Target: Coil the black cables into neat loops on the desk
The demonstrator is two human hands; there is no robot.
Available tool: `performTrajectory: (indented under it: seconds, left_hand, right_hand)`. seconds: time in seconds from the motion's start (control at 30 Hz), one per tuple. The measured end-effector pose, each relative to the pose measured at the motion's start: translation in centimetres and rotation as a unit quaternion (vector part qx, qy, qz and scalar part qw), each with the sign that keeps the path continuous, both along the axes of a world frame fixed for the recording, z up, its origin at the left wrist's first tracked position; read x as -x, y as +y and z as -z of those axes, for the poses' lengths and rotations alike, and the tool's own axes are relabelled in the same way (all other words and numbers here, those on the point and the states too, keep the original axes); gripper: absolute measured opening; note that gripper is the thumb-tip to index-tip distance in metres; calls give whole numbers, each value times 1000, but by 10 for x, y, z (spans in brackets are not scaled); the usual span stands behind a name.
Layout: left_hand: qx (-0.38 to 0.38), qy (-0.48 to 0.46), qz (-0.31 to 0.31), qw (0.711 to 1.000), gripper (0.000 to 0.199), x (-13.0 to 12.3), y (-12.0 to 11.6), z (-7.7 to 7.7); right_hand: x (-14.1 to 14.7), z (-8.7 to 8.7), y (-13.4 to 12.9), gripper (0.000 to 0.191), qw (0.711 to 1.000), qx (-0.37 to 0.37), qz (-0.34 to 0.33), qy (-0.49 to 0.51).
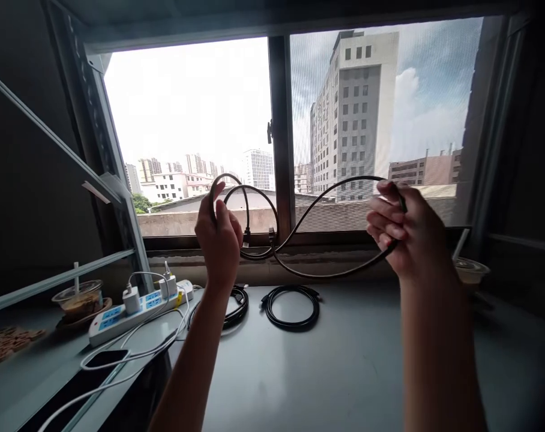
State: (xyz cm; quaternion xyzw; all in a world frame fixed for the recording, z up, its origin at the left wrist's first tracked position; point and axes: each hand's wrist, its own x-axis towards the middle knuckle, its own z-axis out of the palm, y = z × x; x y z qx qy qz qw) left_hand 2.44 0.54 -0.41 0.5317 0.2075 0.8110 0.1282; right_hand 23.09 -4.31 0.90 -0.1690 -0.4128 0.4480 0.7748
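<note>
A black cable [329, 276] hangs in loops between my two hands, held up in front of the window. My left hand [219, 231] is closed around one side of it, where smaller loops and the cable's plug ends [246, 236] dangle. My right hand [396, 222] grips the far side of a wider loop, fingers curled over the cable. Below, on the grey table [335, 372], lies a coiled black cable [293, 308]. Another coiled black cable [240, 312] sits to its left, partly hidden by my left forearm.
A white power strip [141, 309] with plugged-in chargers and trailing white cords [155, 347] lies at left, near a phone [105, 359]. Lidded cups with straws stand on both sides, one cup [78, 300] left and one cup [470, 271] right. Metal frame bars [56, 281] cross the left side.
</note>
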Motion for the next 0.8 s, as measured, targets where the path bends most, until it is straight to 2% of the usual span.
performTrajectory:
  seconds: [0.1,0.13,0.23,0.33,0.47,0.57,0.67,0.8]
  left_hand:
    - [-6,5,-25,1000,24,11,10,-1]
    - [-1,-2,-20,1000,24,14,14,0]
    - [28,-18,25,999,21,16,22,2]
    - [48,-18,50,997,20,10,23,5]
    - [92,-28,38,995,23,2,20,6]
    - [101,-51,61,992,23,1,18,5]
    - [70,-127,82,986,22,1,19,4]
    - [-3,-207,24,978,24,4,21,6]
  right_hand:
    - [-31,6,-11,19,997,6,-72,-17]
    - [-39,8,-14,15,997,3,-75,-21]
    - [-50,11,-19,6,1000,16,-15,-22]
    - [-43,10,-18,5,998,46,31,-28]
    - [-27,4,-11,11,998,35,31,-31]
    - [-20,2,-9,16,998,17,45,-27]
    - [-19,1,-12,19,1000,-4,27,-1]
    - [-23,2,-14,25,993,-69,3,97]
